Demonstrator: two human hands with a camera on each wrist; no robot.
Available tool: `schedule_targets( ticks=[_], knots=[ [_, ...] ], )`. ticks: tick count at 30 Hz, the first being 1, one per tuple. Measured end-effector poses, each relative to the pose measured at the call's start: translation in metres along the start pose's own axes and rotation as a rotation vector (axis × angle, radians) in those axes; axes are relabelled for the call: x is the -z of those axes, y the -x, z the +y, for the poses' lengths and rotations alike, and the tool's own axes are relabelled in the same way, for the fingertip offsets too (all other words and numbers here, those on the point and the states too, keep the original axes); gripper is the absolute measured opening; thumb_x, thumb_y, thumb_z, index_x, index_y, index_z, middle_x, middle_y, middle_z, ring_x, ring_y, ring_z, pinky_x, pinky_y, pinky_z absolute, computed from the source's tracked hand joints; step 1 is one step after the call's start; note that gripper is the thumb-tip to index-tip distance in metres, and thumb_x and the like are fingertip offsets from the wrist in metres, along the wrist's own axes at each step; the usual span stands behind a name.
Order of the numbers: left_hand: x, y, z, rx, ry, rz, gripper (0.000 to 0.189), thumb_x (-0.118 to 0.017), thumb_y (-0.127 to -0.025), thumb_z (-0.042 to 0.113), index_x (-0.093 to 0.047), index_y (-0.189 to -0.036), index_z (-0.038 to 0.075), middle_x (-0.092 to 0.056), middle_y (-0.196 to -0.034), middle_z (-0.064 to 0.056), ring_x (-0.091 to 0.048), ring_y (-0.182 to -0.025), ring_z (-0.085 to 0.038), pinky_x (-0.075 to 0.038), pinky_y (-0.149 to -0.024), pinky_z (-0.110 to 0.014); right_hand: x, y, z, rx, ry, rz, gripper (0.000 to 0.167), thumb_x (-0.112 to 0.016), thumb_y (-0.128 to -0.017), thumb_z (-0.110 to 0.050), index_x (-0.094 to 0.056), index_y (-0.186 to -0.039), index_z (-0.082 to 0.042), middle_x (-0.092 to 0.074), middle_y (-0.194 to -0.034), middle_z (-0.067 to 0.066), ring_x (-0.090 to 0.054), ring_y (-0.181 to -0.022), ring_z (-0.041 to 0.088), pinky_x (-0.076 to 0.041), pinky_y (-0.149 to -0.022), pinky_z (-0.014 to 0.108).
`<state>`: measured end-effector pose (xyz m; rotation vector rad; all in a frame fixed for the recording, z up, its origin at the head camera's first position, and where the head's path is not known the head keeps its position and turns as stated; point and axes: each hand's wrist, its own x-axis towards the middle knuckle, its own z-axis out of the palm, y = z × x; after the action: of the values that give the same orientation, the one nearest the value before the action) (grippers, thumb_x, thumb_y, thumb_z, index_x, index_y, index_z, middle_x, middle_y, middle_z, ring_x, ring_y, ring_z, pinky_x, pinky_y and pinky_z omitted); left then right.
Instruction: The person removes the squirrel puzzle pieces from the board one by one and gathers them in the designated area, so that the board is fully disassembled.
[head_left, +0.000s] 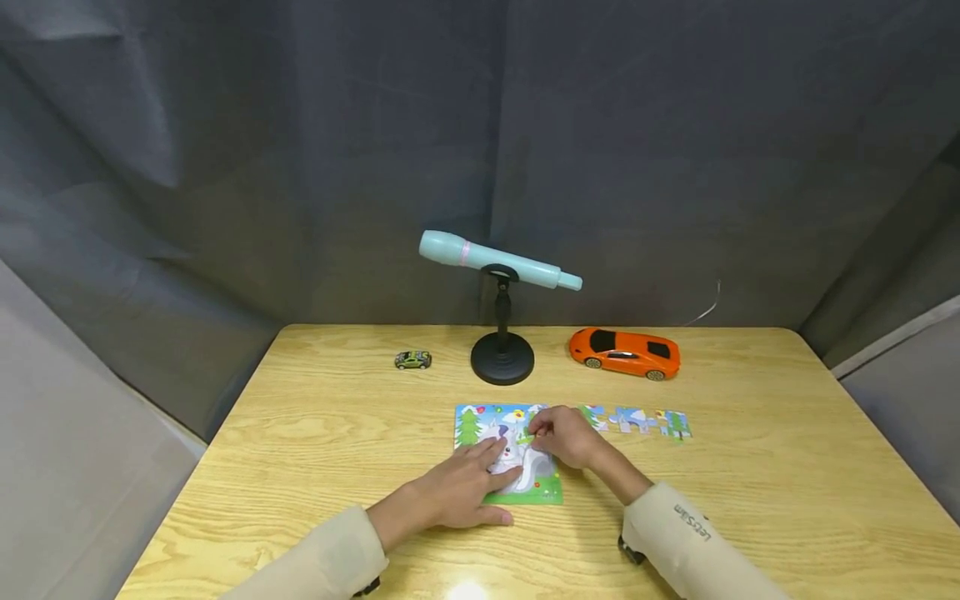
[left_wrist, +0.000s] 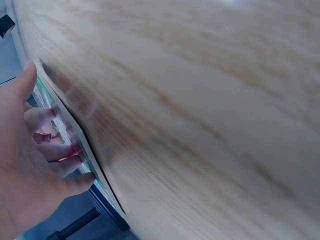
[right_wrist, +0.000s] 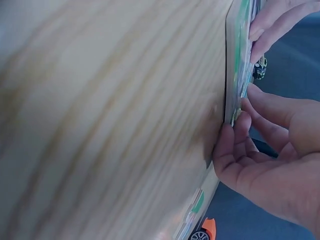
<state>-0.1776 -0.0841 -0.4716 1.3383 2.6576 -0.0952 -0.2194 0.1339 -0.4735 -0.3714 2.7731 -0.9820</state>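
A jigsaw puzzle (head_left: 551,493) with a white animal, a green tree and a blue sky lies on the table. My left hand (head_left: 459,490) rests on its left and middle part with fingers spread, hiding some of the picture. In the left wrist view the fingertips (left_wrist: 80,184) press along the puzzle's face. At the puzzle's upper right, my right hand (head_left: 566,437) has thumb and fingers curled together, pinching a small puzzle piece (head_left: 526,437) close over the picture. Most of that piece is hidden by the fingers.
Several loose puzzle pieces (head_left: 633,420) lie in a row right of the puzzle. Behind stand a small green toy car (head_left: 412,359), a light blue microphone (head_left: 517,265) on a black stand (head_left: 502,360), and an orange toy car (head_left: 625,354). A dark curtain (head_left: 390,167) hangs behind the table.
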Motion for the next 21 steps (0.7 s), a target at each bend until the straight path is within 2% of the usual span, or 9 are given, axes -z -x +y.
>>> schedule_targets(
  ticks=[4, 10, 14, 21],
  knots=[
    [0.002, 0.001, 0.001, -0.004, -0.001, 0.000, 0.067, -0.038, -0.092, 0.064, -0.036, -0.147, 0.026, -0.025, -0.154, -0.022, -0.029, -0.142, -0.036, -0.034, -0.111, -0.047, 0.000, -0.001, -0.002, 0.014, 0.037, -0.013, 0.006, -0.070, -0.083, -0.006, -0.071, -0.087, -0.010, -0.059, -0.079, 0.000, -0.048, -0.075, 0.012, -0.042, -0.068, 0.026],
    [0.003, 0.000, 0.001, -0.005, -0.009, 0.004, 0.067, -0.038, -0.092, 0.064, -0.037, -0.147, 0.027, -0.026, -0.154, -0.023, -0.030, -0.142, -0.035, -0.035, -0.111, -0.047, 0.005, -0.001, -0.005, 0.001, 0.032, -0.064, 0.009, -0.065, -0.087, -0.004, -0.069, -0.088, -0.012, -0.061, -0.080, -0.001, -0.049, -0.074, 0.012, -0.043, -0.069, 0.027],
    [0.003, 0.000, 0.000, 0.001, -0.008, -0.001, 0.067, -0.038, -0.092, 0.064, -0.036, -0.147, 0.027, -0.026, -0.154, -0.022, -0.029, -0.142, -0.035, -0.034, -0.111, -0.047, 0.009, -0.001, -0.005, 0.003, 0.002, -0.094, 0.012, -0.062, -0.088, -0.002, -0.068, -0.090, -0.012, -0.063, -0.081, -0.002, -0.051, -0.073, 0.012, -0.045, -0.070, 0.027],
    [0.002, 0.000, 0.001, -0.003, -0.016, 0.000, 0.068, -0.037, -0.092, 0.065, -0.035, -0.147, 0.027, -0.026, -0.154, -0.022, -0.030, -0.142, -0.034, -0.035, -0.110, -0.046, 0.013, -0.001, 0.001, 0.076, -0.066, -0.123, 0.011, -0.060, -0.088, 0.001, -0.068, -0.091, -0.008, -0.064, -0.082, 0.003, -0.053, -0.074, 0.012, -0.046, -0.070, 0.027]
  ],
)
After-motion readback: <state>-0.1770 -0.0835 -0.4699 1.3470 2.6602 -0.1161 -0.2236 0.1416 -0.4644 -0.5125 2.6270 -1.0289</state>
